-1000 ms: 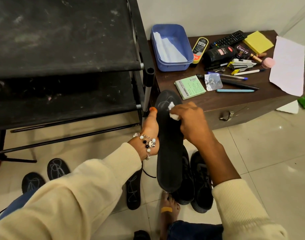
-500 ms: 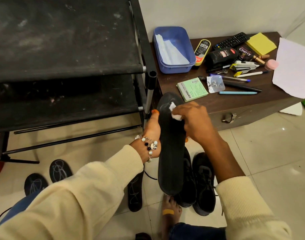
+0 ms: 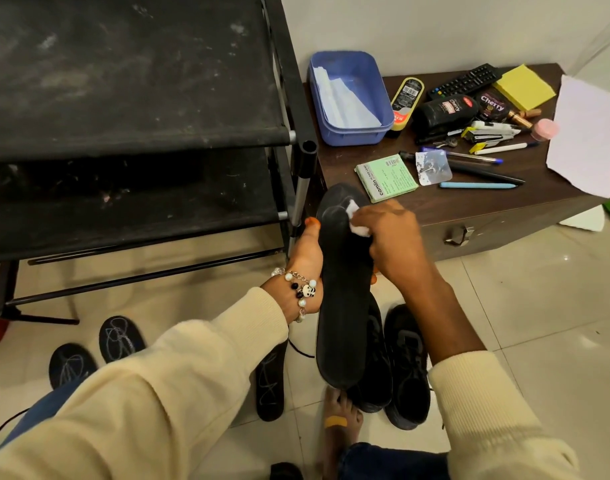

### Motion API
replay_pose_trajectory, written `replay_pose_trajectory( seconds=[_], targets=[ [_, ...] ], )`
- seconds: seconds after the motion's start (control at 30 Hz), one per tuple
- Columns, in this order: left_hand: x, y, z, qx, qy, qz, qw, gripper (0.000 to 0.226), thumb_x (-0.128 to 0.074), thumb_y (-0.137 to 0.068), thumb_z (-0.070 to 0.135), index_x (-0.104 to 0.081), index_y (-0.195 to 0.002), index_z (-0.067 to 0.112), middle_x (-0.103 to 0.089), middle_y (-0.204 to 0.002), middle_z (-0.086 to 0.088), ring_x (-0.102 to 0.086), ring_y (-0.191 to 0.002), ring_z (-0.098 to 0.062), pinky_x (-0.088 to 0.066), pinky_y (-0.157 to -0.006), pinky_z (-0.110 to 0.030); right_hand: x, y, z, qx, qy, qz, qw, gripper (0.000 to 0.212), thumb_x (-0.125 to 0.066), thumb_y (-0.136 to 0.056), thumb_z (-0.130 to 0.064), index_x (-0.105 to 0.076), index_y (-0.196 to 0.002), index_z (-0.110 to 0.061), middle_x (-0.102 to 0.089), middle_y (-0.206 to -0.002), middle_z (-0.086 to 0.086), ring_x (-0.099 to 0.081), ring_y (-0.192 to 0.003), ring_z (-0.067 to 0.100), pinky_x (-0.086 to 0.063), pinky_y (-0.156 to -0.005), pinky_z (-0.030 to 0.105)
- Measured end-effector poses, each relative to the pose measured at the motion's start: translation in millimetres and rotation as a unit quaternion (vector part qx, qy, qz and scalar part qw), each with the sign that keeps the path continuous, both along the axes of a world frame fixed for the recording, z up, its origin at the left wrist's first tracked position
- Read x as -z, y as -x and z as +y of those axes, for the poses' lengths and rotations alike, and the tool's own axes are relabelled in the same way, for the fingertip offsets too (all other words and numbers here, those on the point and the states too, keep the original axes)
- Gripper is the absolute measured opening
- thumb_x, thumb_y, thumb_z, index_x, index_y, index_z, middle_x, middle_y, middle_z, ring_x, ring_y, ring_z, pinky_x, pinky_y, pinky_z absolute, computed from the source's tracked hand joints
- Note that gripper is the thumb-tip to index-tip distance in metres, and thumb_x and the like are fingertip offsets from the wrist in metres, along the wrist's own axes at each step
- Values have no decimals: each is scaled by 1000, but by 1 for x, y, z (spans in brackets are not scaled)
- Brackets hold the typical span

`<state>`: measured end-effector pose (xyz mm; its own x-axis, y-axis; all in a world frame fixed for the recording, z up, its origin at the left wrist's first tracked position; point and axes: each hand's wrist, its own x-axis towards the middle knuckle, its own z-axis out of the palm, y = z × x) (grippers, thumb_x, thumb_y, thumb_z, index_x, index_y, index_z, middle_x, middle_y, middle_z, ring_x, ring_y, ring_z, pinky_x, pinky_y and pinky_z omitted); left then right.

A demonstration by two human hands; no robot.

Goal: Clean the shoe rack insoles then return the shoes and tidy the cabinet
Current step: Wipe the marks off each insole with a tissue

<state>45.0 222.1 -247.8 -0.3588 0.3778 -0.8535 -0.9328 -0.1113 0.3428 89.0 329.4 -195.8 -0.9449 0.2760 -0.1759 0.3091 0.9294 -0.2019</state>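
Observation:
My left hand (image 3: 305, 263) grips a long black insole (image 3: 341, 306) by its left edge and holds it upright in front of me. My right hand (image 3: 392, 242) pinches a small white wipe (image 3: 357, 225) and presses it against the insole's upper part. Behind the insole, a pair of black shoes (image 3: 405, 368) stands on the tiled floor. A third insole (image 3: 270, 386) lies on the floor just left of the shoes, and two more insoles (image 3: 92, 355) with white scribbles lie further left. The black shoe rack (image 3: 134, 133) with dusty fabric shelves stands at the left.
A low brown cabinet (image 3: 470, 216) at the right carries a blue tub (image 3: 348, 98) with paper, shoe polish, a remote, a yellow sponge, pens, a green box and a white sheet. My bare foot (image 3: 341, 417) rests below the shoes. Pale tiles spread to the right.
My right hand and the wipe have stayed near the insole's top, shifting slightly down its surface. The view has moved a little; the left hand keeps the same grip.

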Motion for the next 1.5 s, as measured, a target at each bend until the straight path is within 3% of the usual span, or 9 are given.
replay_pose_trajectory(
  seconds=[0.13,0.3,0.5,0.73,0.9,1.0,1.17,1.4,1.5],
  targets=[
    [3,1,3,7,45,23,999,74,-43,-89,67,-46,-140,14,-50,-140,-17,-49,-127,-36,-37,-109,-50,-1,-1,-8,18,-41,-6,999,36,-51,-91,-3,-57,-125,-10,-56,-128,9,-47,-120,23,-35,-100,24],
    [4,0,2,-26,-1,26,999,59,-44,-93,58,-62,-125,12,-66,-118,-15,-62,-110,-31,-46,-102,-44,1,-2,-23,-83,9,31,996,41,-50,-83,6,-65,-117,-9,-63,-119,8,-50,-112,24,-32,-87,21],
    [10,-1,1,8,19,35,999,73,-43,-88,67,-49,-137,14,-55,-134,-19,-54,-121,-37,-40,-106,-52,9,-4,-1,52,-38,6,998,36,-53,-91,-5,-58,-126,-11,-55,-128,11,-50,-117,24,-40,-98,27],
    [10,-2,-4,-5,-22,35,999,55,-45,-94,56,-63,-124,13,-66,-118,-17,-63,-109,-32,-47,-102,-46,3,0,-24,-6,67,128,990,26,-63,-87,-11,-69,-112,-14,-68,-111,8,-60,-105,24,-38,-90,24],
    [13,-6,-7,33,-63,3,997,60,-41,-92,61,-59,-128,16,-63,-122,-21,-60,-112,-40,-41,-103,-57,11,2,-12,91,40,160,982,25,-60,-90,-14,-67,-114,-15,-61,-110,10,-56,-105,23,-38,-87,23],
    [13,-4,-6,30,-39,18,999,58,-43,-93,59,-60,-128,15,-63,-123,-21,-59,-114,-39,-42,-104,-54,12,6,-18,91,30,154,983,26,-57,-91,-13,-67,-115,-11,-59,-111,13,-54,-106,26,-36,-85,22],
    [13,-2,-2,-10,-19,45,999,48,-49,-95,46,-63,-123,10,-63,-124,-19,-59,-116,-32,-43,-106,-45,5,11,-25,-53,80,104,990,26,-58,-90,-11,-69,-113,-10,-61,-109,14,-57,-103,28,-40,-88,28],
    [10,-4,-7,30,-43,-15,999,63,-43,-90,63,-60,-126,14,-64,-120,-22,-60,-111,-41,-41,-103,-58,14,14,-13,77,54,138,986,26,-51,-90,-2,-68,-109,-4,-55,-109,19,-49,-101,30,-27,-75,18],
    [7,-3,-8,17,-38,-6,999,57,-44,-93,57,-61,-125,13,-65,-120,-21,-61,-112,-38,-42,-104,-52,11,19,-15,41,18,118,992,28,-53,-90,-5,-67,-114,-8,-58,-113,15,-51,-106,29,-35,-79,24]
  ],
)
